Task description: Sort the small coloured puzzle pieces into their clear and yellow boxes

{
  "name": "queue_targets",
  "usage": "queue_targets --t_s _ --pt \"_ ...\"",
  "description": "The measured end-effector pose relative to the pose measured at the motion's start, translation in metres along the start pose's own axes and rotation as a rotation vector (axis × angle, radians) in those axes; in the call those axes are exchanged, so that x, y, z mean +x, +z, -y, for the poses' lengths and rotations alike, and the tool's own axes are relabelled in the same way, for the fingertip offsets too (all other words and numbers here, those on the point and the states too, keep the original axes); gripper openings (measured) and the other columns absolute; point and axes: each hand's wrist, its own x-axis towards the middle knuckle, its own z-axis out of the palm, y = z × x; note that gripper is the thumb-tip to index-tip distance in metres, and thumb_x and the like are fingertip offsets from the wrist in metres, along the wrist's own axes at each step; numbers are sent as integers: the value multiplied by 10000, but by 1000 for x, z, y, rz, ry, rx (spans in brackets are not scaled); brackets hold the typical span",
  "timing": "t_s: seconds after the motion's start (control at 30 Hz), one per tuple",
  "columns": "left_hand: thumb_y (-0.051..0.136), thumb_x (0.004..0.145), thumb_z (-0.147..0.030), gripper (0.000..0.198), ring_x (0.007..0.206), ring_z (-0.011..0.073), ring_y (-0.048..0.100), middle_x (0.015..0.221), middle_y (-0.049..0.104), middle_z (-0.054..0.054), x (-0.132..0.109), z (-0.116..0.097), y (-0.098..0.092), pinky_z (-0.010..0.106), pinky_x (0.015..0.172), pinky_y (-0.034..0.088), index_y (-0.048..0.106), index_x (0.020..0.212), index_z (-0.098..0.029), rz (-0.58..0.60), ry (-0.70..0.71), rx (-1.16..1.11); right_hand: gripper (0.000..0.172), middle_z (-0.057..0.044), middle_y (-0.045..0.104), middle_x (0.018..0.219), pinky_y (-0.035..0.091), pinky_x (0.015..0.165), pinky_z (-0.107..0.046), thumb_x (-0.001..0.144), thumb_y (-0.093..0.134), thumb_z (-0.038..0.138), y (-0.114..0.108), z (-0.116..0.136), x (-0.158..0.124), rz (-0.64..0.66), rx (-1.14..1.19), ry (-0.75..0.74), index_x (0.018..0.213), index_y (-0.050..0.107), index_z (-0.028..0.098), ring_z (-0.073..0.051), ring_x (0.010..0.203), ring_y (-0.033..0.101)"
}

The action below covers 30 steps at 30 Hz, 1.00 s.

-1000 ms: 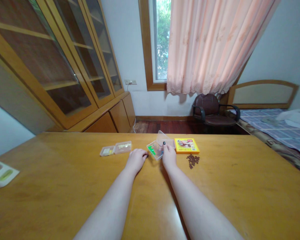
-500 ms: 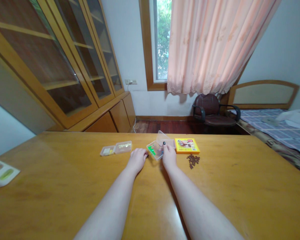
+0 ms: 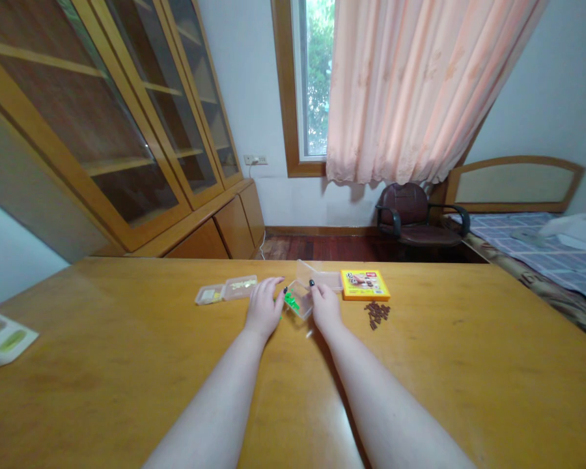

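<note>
My right hand (image 3: 326,309) grips a small clear plastic box (image 3: 303,310) by its right side, thumb on top. The box's lid stands up behind it, and the box is tilted. Bright green pieces (image 3: 292,301) lie toward its left side. My left hand (image 3: 264,306) is just left of the box, fingers stretched and thumb apart; whether the thumb touches the box I cannot tell. A green speck shows on the table below that hand. To the left sits another open clear box (image 3: 241,292) with pale pieces in it.
Right of my hands lies a yellow flat box (image 3: 365,285) with a printed top, and a pile of small brown pieces (image 3: 377,314) in front of it. Another clear tray (image 3: 328,277) lies behind the right hand. A white object (image 3: 4,342) is at the table's left edge.
The clear box has moved slightly left and tilted more, the green pieces bunching at its left. My left hand has opened, its thumb now showing beside the box.
</note>
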Motion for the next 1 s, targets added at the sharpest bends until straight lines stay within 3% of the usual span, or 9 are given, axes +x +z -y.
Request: queue_targets --t_s 0.1,0.23,0.33,0.47,0.77,1.0 --pt "409 869 -266 304 1098 205 489 1155 562 92 1 5 4 335 966 367 500 1143 -170 5 -117 69 312 -27 627 649 375 624 -259 805 397 397 -1 0 1 -32 0 11 655 565 182 -169 640 559" --pt "426 856 -312 247 1016 245 531 1042 609 98 1 11 7 379 869 411 574 1003 -180 188 -305 211 325 -27 634 653 375 632 -264 807 396 414 -2 1 1 -50 3 21 642 560 187 -172 642 558" --pt "466 837 -335 210 982 240 544 995 624 78 1 11 8 364 831 418 602 933 -207 296 -269 240 315 -28 637 649 374 630 -261 803 405 405 -2 2 0 -57 14 11 632 558 188 -171 645 555" --pt "497 819 -292 164 926 221 562 945 640 57 1 7 7 336 801 421 607 915 -218 338 -236 257 320 -36 641 665 374 629 -263 805 401 406 -2 1 1 -56 8 7 624 551 189 -171 650 552" --pt "521 808 -309 150 894 208 582 911 648 49 1 5 6 304 769 422 597 888 -209 377 -235 271 323 -37 640 654 380 633 -262 798 406 408 0 -3 2 -47 20 -2 630 566 183 -170 648 554" --pt "508 800 -273 138 881 211 587 902 653 58 1 7 9 302 738 417 593 888 -209 384 -227 293 299 -18 619 626 360 586 -246 781 438 394 3 -9 3 37 -60 11 639 591 180 -163 614 535"
